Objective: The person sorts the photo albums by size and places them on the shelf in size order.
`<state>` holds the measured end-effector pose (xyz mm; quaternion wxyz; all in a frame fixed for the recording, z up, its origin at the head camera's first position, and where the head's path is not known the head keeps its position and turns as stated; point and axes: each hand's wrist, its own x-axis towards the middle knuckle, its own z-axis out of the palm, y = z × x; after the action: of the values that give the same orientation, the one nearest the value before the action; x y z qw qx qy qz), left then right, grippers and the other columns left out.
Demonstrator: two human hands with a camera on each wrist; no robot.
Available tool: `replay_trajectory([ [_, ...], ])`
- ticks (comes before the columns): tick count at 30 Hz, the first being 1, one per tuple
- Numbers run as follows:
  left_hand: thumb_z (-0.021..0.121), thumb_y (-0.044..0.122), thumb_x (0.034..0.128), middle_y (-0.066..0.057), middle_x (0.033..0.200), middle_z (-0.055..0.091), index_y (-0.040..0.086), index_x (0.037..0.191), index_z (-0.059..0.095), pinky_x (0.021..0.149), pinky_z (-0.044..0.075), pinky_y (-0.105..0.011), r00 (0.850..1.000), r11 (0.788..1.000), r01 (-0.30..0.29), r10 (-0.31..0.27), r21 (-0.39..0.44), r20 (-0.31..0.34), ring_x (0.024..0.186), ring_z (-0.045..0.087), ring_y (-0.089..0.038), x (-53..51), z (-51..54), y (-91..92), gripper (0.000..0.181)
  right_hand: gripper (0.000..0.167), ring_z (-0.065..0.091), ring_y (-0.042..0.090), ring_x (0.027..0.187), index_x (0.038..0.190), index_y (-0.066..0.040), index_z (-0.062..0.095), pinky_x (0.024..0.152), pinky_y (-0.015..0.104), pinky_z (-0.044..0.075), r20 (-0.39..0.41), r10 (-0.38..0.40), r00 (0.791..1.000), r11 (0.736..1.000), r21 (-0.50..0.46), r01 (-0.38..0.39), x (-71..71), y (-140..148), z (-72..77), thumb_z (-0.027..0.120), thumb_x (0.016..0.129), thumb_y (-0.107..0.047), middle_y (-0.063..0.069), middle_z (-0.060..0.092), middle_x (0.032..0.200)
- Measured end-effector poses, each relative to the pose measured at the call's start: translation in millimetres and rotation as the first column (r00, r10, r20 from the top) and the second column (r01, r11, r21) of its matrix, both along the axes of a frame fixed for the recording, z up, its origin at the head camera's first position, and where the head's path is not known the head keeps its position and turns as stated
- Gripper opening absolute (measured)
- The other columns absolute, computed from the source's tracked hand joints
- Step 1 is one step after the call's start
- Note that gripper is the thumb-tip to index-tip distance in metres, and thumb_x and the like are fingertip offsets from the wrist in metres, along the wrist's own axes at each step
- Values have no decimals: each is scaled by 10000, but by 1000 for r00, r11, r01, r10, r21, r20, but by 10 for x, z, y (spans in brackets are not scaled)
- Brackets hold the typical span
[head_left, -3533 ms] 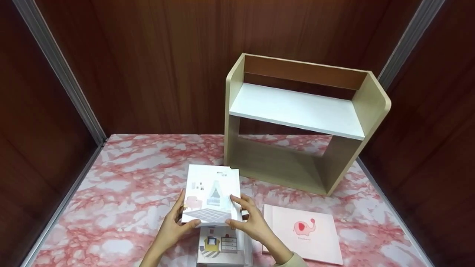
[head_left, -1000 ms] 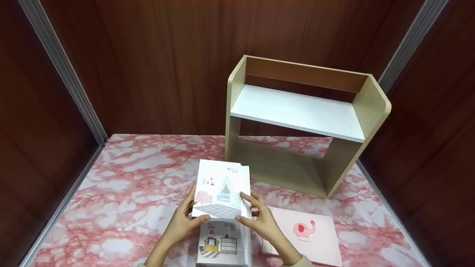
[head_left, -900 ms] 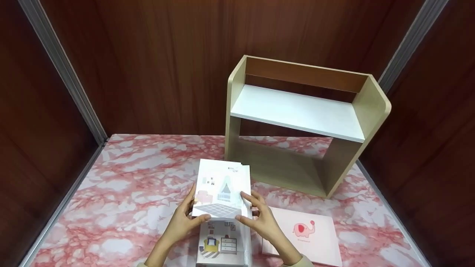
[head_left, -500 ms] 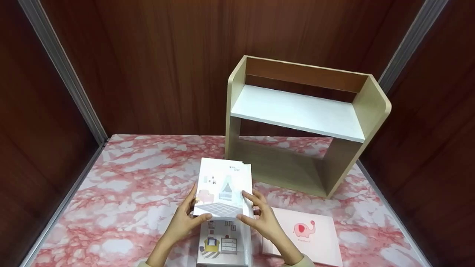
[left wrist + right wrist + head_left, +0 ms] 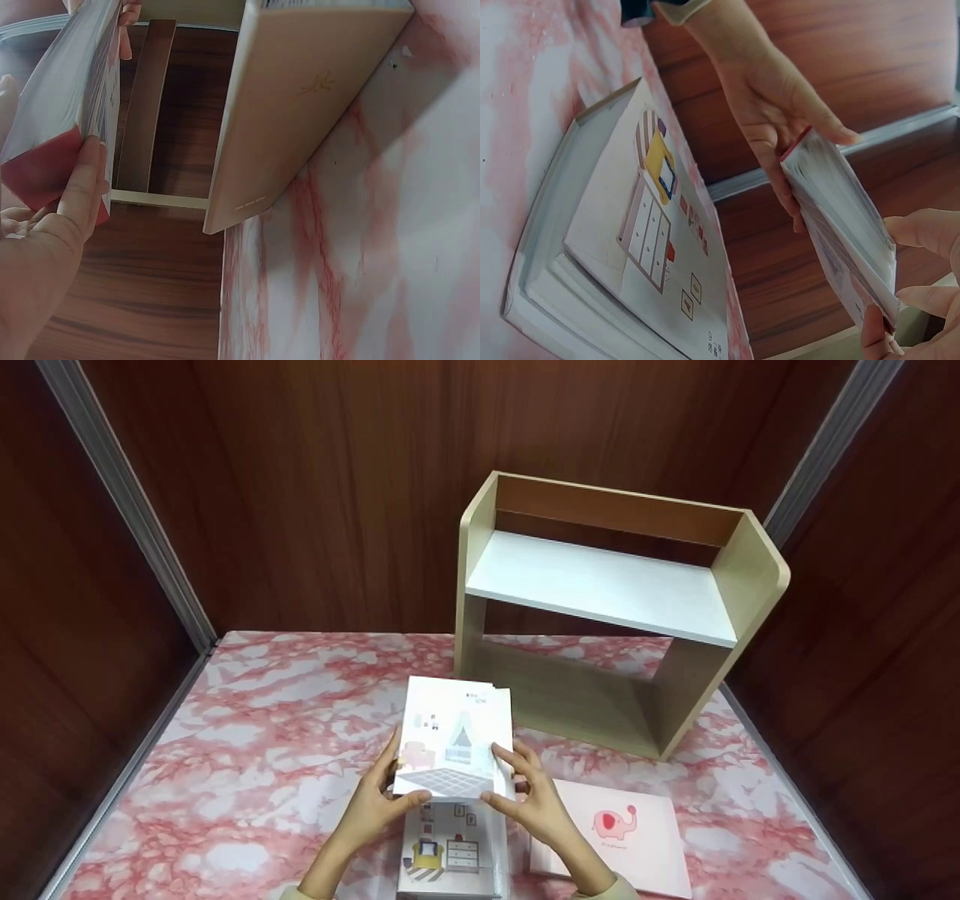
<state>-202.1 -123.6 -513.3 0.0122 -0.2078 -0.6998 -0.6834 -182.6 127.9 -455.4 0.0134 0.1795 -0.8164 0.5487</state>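
Observation:
A white book [image 5: 442, 727] with a pale bedroom drawing on its cover is held up in both hands, cover toward the head camera. My left hand [image 5: 371, 802] grips its lower left corner, thumb on the near edge. At the lower right, my right hand [image 5: 536, 802] holds it with the thumb on the near edge and a finger on the cover. In the right wrist view, the held book's [image 5: 840, 202] page edges show. Beneath it on the table lies a stack of books [image 5: 450, 866], the top one picturing a yellow chair and drawers.
A pink book [image 5: 645, 847] with a red elephant lies flat to the right. Behind it stands a two-tier wooden bookshelf [image 5: 600, 577] with a white upper board. Dark wood panels [image 5: 315, 510] enclose the red-and-white marbled table [image 5: 255, 750].
Since the oldest frame, both hands have shifted right with the held book. Over the last second, they drift slightly up and right. The grip stays the same.

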Motion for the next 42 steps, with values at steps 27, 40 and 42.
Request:
replay_trajectory([
  [27,715,33,789,-236,1352,435,210,1498,71,836,522,-304,1000,1000,18,-18,3,-6,1084,548,-289,4,141,92,974,652,473,332,1105,1351,-106,485,766,296,482,-55,-44,998,999,-16,43,-131,123,-253,762,767,-191,251,240,1452],
  [40,718,21,782,-246,1301,465,79,1494,49,773,544,-323,1000,1000,15,-15,-1,18,1038,549,-278,74,333,137,978,643,364,380,1242,1342,-121,499,799,361,450,-76,-54,996,998,-25,52,-145,164,-261,765,763,-206,230,260,1453],
  [42,719,23,783,-249,1298,467,69,1492,51,787,539,-312,1000,1000,14,-14,-3,11,1045,547,-286,74,336,142,976,643,364,373,1243,1341,-124,501,799,362,450,-78,-61,995,998,-24,59,-145,167,-257,766,761,-205,225,267,1451],
])
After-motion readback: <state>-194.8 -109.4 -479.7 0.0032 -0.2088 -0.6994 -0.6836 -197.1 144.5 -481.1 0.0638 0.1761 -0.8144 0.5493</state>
